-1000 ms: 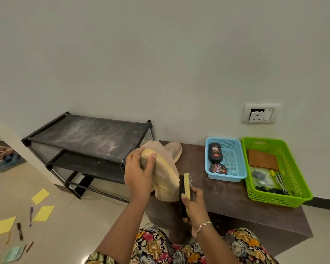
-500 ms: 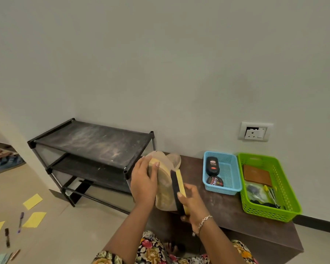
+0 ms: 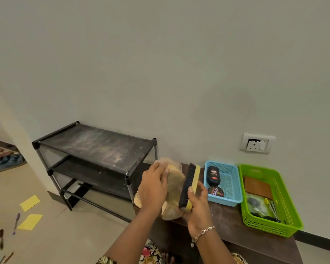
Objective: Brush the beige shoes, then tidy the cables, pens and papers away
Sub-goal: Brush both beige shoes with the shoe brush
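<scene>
My left hand (image 3: 154,187) grips a beige shoe (image 3: 173,195) and holds it up over the left end of the dark wooden bench (image 3: 234,223). My right hand (image 3: 197,206) grips a shoe brush (image 3: 189,185) with a yellow back and black bristles, the bristles pressed against the shoe's side. A second beige shoe (image 3: 174,163) lies on the bench behind the held one, mostly hidden. Yellow papers (image 3: 30,202) and pens (image 3: 16,223) lie scattered on the floor at the left.
A black two-tier shoe rack (image 3: 95,149) stands left of the bench. On the bench sit a blue basket (image 3: 234,189) with polish containers and a green basket (image 3: 286,212) with a brown wallet, cables and tools. A wall socket (image 3: 257,143) is above. Blue footwear (image 3: 7,162) lies far left.
The brush has come up from below the shoe and swept forward along its side. The shoe has turned in my left hand, and the view has tilted upward.
</scene>
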A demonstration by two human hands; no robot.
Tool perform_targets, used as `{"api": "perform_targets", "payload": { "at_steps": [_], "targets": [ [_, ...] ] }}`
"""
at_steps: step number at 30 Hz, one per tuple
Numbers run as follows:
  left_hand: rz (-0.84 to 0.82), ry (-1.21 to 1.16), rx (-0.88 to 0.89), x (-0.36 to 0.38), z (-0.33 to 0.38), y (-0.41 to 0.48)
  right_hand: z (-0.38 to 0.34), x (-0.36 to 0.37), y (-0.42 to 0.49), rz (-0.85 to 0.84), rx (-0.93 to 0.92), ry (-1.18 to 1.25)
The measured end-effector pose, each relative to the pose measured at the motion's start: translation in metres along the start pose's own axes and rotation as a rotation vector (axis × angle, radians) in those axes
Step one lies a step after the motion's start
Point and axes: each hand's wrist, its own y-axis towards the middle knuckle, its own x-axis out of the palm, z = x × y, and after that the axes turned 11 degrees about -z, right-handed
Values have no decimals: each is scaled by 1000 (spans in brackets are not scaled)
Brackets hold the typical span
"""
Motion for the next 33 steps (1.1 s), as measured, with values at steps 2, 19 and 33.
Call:
{"api": "perform_targets", "payload": {
  "at_steps": [2,19,33],
  "targets": [
    [-57,11,32,-3,-2,3,-2,-4,3,25,-20,17],
    [-542,247,392,-31,-20,32,-21,-11,37,-39,-32,-162],
    [-307,86,305,-16,-23,28,12,-19,-2,10,-190,-314]
  ]
}}
